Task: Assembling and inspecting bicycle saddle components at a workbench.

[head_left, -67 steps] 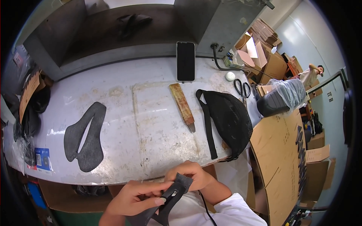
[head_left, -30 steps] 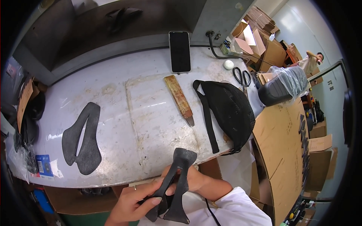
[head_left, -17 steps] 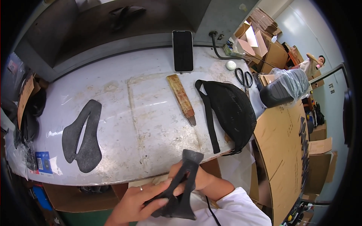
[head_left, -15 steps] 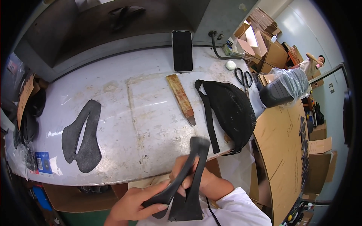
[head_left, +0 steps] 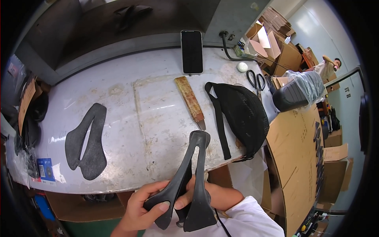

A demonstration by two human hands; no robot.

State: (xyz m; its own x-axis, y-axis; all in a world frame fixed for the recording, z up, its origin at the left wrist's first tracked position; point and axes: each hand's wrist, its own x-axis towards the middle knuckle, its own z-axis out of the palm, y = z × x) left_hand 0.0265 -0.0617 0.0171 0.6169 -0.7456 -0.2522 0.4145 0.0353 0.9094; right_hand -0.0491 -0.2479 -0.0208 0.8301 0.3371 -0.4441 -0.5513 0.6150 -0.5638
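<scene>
Black saddle in both hands

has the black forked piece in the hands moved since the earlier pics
Yes: the black forked piece has moved up the picture, its narrow end now close to the tip of the resting yellow-brown tool.

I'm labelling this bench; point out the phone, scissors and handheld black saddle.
Phone [head_left: 192,52], head view: middle of its dark screen.
Scissors [head_left: 258,88], head view: where the handles meet.
Handheld black saddle [head_left: 199,177], head view: its right-hand strip, beside the long gap.
</scene>
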